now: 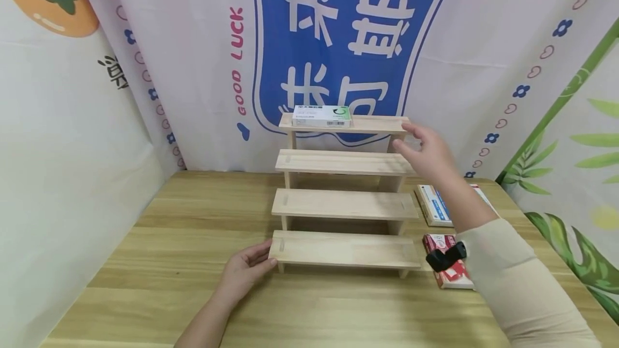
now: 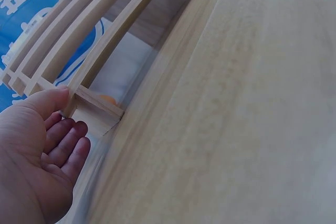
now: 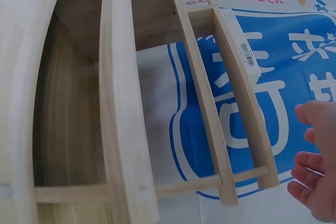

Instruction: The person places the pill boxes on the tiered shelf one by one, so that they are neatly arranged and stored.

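Observation:
A pale wooden stepped display rack (image 1: 344, 204) stands on the table, its several narrow shelves rising toward the back. At the left end of the lowest shelf, my left hand (image 1: 244, 273) pinches the board; the thumb lies on top and the other fingers curl beneath, as the left wrist view shows. My right hand (image 1: 430, 154) is beside the right end of the top shelf, fingers loosely bent and holding nothing. The right wrist view shows a gap between that hand (image 3: 317, 163) and the shelf end. A white and green box (image 1: 321, 116) lies on the top shelf's left part.
To the right of the rack, a blue and white box (image 1: 435, 205) and a red box (image 1: 450, 262) lie on the wooden table (image 1: 159, 262), partly hidden by my right arm. Behind the rack hangs a printed cloth (image 1: 203, 69) with blue lettering.

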The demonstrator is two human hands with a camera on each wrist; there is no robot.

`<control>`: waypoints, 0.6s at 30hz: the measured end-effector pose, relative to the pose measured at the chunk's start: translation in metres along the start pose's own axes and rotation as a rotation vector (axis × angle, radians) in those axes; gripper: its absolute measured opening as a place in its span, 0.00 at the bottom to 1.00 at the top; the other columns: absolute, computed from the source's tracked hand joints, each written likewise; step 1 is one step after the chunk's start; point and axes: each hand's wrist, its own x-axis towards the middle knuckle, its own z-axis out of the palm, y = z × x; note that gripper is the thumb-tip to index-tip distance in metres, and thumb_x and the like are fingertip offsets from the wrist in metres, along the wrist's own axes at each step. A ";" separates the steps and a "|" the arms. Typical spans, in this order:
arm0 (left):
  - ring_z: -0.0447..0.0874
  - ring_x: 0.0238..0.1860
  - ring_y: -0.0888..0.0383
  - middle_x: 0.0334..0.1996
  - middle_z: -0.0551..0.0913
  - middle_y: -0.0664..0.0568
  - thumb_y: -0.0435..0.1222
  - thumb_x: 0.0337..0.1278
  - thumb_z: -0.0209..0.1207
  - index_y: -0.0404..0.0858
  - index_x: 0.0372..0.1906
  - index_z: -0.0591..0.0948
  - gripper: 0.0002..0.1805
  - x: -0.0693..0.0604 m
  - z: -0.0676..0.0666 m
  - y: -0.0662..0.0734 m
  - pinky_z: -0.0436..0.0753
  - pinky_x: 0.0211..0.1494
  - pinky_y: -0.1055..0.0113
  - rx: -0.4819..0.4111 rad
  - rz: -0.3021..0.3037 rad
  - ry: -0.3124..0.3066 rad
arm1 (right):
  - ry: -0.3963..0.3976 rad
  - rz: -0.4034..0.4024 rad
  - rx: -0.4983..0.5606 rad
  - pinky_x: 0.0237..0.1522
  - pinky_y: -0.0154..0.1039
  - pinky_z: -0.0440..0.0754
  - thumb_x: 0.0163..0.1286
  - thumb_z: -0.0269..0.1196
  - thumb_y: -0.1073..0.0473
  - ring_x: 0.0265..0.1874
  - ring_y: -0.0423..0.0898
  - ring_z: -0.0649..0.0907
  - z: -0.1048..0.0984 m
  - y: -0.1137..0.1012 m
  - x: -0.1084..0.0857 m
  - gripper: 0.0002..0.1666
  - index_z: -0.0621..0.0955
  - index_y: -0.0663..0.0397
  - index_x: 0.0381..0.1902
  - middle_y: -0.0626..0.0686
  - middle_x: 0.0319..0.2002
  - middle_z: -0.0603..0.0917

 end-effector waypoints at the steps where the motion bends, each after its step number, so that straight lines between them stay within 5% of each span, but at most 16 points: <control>1: 0.82 0.58 0.43 0.60 0.79 0.38 0.33 0.53 0.69 0.32 0.59 0.78 0.27 0.000 0.000 0.000 0.84 0.58 0.65 0.000 0.000 -0.001 | -0.001 0.006 0.001 0.71 0.65 0.64 0.73 0.54 0.40 0.72 0.63 0.63 -0.002 0.003 -0.003 0.37 0.63 0.48 0.74 0.59 0.75 0.62; 18: 0.81 0.59 0.43 0.61 0.79 0.38 0.35 0.54 0.68 0.31 0.59 0.78 0.27 0.000 -0.001 0.000 0.83 0.59 0.65 0.013 0.005 -0.015 | 0.069 0.083 -0.095 0.60 0.72 0.69 0.74 0.52 0.38 0.64 0.73 0.67 -0.029 0.082 -0.077 0.40 0.62 0.56 0.74 0.70 0.71 0.63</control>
